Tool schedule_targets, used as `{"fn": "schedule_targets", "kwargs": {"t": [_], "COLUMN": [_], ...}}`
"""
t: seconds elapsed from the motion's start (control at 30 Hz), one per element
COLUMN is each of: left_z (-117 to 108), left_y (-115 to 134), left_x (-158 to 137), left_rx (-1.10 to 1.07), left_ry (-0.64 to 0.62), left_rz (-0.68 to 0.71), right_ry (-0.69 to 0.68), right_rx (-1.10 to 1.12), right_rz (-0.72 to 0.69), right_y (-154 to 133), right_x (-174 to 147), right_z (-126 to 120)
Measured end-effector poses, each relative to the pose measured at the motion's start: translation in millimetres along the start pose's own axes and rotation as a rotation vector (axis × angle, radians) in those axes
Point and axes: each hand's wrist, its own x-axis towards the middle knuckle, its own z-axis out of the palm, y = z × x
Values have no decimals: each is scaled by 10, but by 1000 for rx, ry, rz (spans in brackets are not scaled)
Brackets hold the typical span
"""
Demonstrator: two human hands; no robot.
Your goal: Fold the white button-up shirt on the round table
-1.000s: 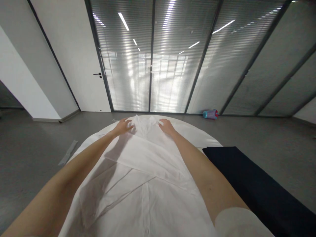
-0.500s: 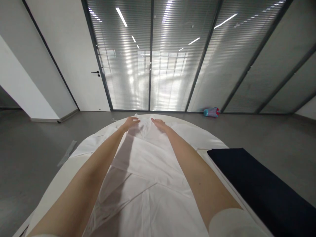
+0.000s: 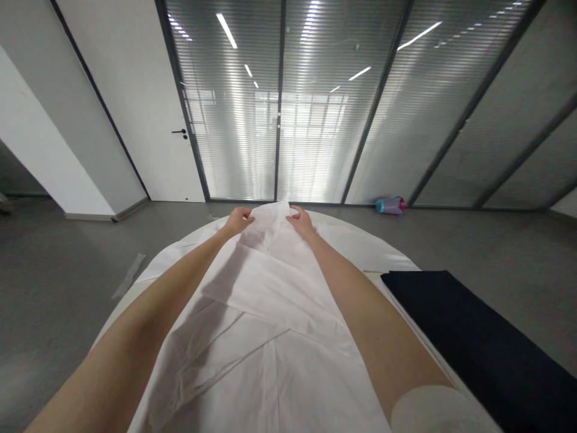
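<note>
A white shirt point(image 3: 270, 300) lies lengthwise over the round table, with creases and folded layers across its middle and a placket-like strip at the near end. At its far end, my left hand point(image 3: 238, 221) pinches the left edge of the cloth between thumb and fingers. Opposite it, my right hand point(image 3: 301, 221) is closed on the right edge. Between the two hands the far end of the cloth is lifted a little and stretched. Both forearms run along the shirt's sides.
More white cloth point(image 3: 356, 245) covers the far part of the white table point(image 3: 121, 316). Dark navy folded fabric point(image 3: 469, 337) lies at the right. A clear strip point(image 3: 129, 276) is on the floor at left, and a blue-and-red bundle point(image 3: 390, 205) sits by the glass partition.
My hands have gone from loosely open over the cloth to closed on its far edges. The shirt's far end has been raised and spread. The view has shifted slightly left.
</note>
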Motion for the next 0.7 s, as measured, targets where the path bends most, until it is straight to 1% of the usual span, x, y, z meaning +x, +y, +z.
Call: {"fn": "schedule_targets", "kwargs": {"t": [0.07, 0.13, 0.17, 0.23, 0.3, 0.4, 0.5, 0.6, 0.67, 0.7], "left_z": [-78, -148, -178, -226, -257, -275, -262, -234, -210, -193], "left_y": [9, 17, 18, 17, 9, -15, -36, -12, 50, 97], "left_x": [-84, -203, -272, -414, -541, -679, -760, -789, -769, -745], "left_rx": [32, 109, 172, 328, 458, 559, 620, 678, 704, 706], "left_ry": [12, 10, -12, -97, -189, -259, -313, -353, -317, -270], "left_rz": [29, 100, 154, 261, 312, 310, 306, 298, 275, 264], "right_ry": [26, 23, 16, -16, -70, -171, -218, -204, -166, -143], "right_rx": [51, 55, 53, 48, 36, -10, -102, -204, -262, -283], "right_rz": [34, 39, 34, 13, -24, -90, -124, -126, -114, -108], "right_y": [-15, -23, -20, 9, 67, 164, 182, 60, -90, -179], "right_x": [-13, -43, -69, -149, -264, -461, -614, -679, -684, -682], "right_z": [-44, -89, -110, -149, -185, -241, -301, -361, -389, -393]}}
